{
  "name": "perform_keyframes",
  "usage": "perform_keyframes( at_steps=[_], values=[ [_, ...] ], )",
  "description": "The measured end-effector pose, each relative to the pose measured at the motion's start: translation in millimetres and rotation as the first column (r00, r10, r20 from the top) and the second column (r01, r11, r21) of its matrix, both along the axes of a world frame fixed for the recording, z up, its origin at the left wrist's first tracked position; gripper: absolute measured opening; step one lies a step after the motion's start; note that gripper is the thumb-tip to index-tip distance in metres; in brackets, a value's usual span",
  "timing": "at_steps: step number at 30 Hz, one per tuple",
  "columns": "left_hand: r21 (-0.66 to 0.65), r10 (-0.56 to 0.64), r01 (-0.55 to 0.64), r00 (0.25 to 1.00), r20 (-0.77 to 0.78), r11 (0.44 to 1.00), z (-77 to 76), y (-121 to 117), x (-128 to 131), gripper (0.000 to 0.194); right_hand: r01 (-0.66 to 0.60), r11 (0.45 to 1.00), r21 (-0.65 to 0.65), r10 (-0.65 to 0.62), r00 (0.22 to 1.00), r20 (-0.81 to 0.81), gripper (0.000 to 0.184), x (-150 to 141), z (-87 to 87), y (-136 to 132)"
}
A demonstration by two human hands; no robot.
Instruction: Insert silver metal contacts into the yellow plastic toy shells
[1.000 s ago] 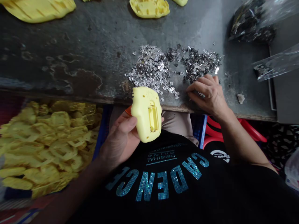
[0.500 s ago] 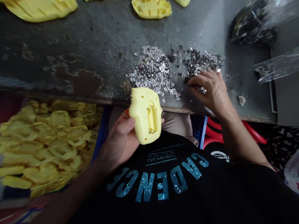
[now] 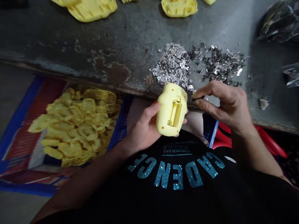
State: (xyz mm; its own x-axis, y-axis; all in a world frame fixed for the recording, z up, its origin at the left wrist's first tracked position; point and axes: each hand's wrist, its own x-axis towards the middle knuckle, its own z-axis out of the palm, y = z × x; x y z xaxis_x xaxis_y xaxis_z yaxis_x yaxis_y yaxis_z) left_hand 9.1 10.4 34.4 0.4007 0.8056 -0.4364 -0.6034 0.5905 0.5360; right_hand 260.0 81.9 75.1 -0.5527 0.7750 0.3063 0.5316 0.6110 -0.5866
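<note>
Yellow plastic shell [image 3: 171, 109] gripped in my left hand [image 3: 142, 132], long axis pointing away; right hand [image 3: 224, 104] pinches a small dark metal clip [image 3: 194, 99] just beside its far end.

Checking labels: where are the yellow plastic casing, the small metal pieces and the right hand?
Yellow plastic casing [image 3: 163, 109], head view, beside its slot.
Small metal pieces [image 3: 171, 67], head view, heap's middle.
Right hand [image 3: 225, 105], head view, its back.
</note>
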Motion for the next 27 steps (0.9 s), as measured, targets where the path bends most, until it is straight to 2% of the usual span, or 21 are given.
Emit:
perform_keyframes(
  at_steps=[2, 4, 7, 11, 15, 21, 24, 27],
  values=[
    [0.001, -0.019, 0.019, 1.0, 0.023, 1.0, 1.2, -2, 1, 0.071, -0.093, 0.996, 0.008, 0.094, 0.993, -0.067, 0.009, -7, 6.7, -8],
    [0.006, -0.029, 0.028, 0.998, 0.048, 1.0, 2.5, -5, 3, 0.075, -0.135, 0.99, 0.049, 0.138, 0.989, -0.057, 0.01, -11, 10.3, -11],
    [0.017, -0.043, 0.042, 0.997, 0.064, 0.999, 5.2, -9, 4, 0.077, -0.146, 0.985, 0.094, 0.143, 0.989, 0.034, 0.013, -13, 15.0, -14],
    [0.049, -0.074, 0.071, 0.995, 0.066, 0.996, 9.4, -13, 7, 0.071, -0.159, 0.984, 0.083, 0.141, 0.971, 0.191, 0.021, -12, 24.9, -19],
    [0.04, -0.048, 0.046, 0.997, 0.058, 0.998, 12.0, -16, 9, 0.067, -0.186, 0.976, 0.114, 0.145, 0.943, 0.298, 0.025, -14, 32.2, -23],
    [0.003, -0.035, 0.034, 0.997, 0.065, 0.999, 10.2, -18, 10, 0.074, -0.268, 0.94, 0.214, 0.185, 0.922, 0.34, 0.028, -18, 31.3, -24],
    [0.001, -0.033, 0.033, 0.998, 0.054, 0.999, 9.3, -18, 10, 0.073, -0.244, 0.947, 0.207, 0.162, 0.923, 0.349, 0.028, -17, 27.6, -26],
    [0.018, -0.035, 0.034, 0.998, 0.061, 0.999, 8.9, -18, 10, 0.063, -0.211, 0.952, 0.22, 0.141, 0.945, 0.297, 0.021, -14, 22.9, -31]
  ],
)
